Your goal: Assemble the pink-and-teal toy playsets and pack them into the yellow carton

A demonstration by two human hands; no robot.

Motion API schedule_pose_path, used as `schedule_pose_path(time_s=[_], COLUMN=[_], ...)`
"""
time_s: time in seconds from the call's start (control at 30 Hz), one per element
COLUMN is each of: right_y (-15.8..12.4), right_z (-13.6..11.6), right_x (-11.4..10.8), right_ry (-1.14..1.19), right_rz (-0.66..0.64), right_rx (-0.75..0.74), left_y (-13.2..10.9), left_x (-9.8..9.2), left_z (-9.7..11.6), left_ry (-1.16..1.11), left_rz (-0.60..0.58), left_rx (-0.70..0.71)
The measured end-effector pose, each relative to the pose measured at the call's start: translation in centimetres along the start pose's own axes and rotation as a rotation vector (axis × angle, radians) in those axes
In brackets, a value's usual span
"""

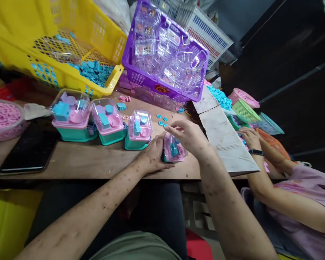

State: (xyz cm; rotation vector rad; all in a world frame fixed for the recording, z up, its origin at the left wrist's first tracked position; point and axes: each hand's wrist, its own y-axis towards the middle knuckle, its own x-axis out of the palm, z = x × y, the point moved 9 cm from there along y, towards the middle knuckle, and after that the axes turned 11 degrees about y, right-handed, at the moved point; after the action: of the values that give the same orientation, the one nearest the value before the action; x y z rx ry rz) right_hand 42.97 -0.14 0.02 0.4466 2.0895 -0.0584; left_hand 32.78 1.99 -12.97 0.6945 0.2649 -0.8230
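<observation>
My left hand (154, 153) wraps round the side of a small clear-lidded toy box (175, 148) with a teal base, holding it on the table. Pink and blue pieces show through its lid. Over that box reaches my right hand (188, 135), fingers stretched forward and slightly bent, their tips beside several small blue discs (159, 116) on the wood. Whether the fingertips touch a disc, I cannot tell. To the left stand three similar boxes with teal bases: a small box (139, 126), a middle box (108, 121) and a larger box (72, 115).
A purple basket (162, 86) of clear plastic packs stands behind, beside a yellow basket (116, 77) with blue pieces. At left are a phone (28, 150) and a tub of pink pieces (2, 121). Cardboard (224, 137) lies at right; beyond it is a co-worker's hand (249, 138).
</observation>
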Motion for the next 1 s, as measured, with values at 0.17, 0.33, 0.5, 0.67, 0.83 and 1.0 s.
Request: schedule_pose_path(time_s=[0.17, 0.33, 0.5, 0.67, 0.83, 1.0], right_y=[-5.2, -6.2, -5.2, -5.3, -5.8, -6.0], right_z=[-1.4, -1.9, -2.3, -2.3, -2.7, -2.8], right_x=[0.5, 0.4, 0.2, 1.0, 1.3, 1.6], right_ry=[-0.062, -0.074, -0.100, -0.162, -0.234, -0.283], right_rz=[0.202, 0.151, 0.061, 0.132, 0.176, 0.138], right_rx=[-0.163, -0.281, -0.348, -0.366, -0.391, -0.356], left_y=[0.0, 0.1, 0.0, 0.0, 0.1, 0.1], left_x=[0.8, 0.8, 0.5, 0.6, 0.9, 1.3], left_z=[-0.3, -0.5, -0.4, -0.3, -0.5, -0.6], left_ry=[0.026, 0.011, -0.011, -0.017, -0.013, 0.002], left_rz=[-0.005, -0.001, -0.001, 0.022, 0.022, 0.011], left_rx=[0.002, -0.036, -0.050, -0.011, -0.008, -0.018])
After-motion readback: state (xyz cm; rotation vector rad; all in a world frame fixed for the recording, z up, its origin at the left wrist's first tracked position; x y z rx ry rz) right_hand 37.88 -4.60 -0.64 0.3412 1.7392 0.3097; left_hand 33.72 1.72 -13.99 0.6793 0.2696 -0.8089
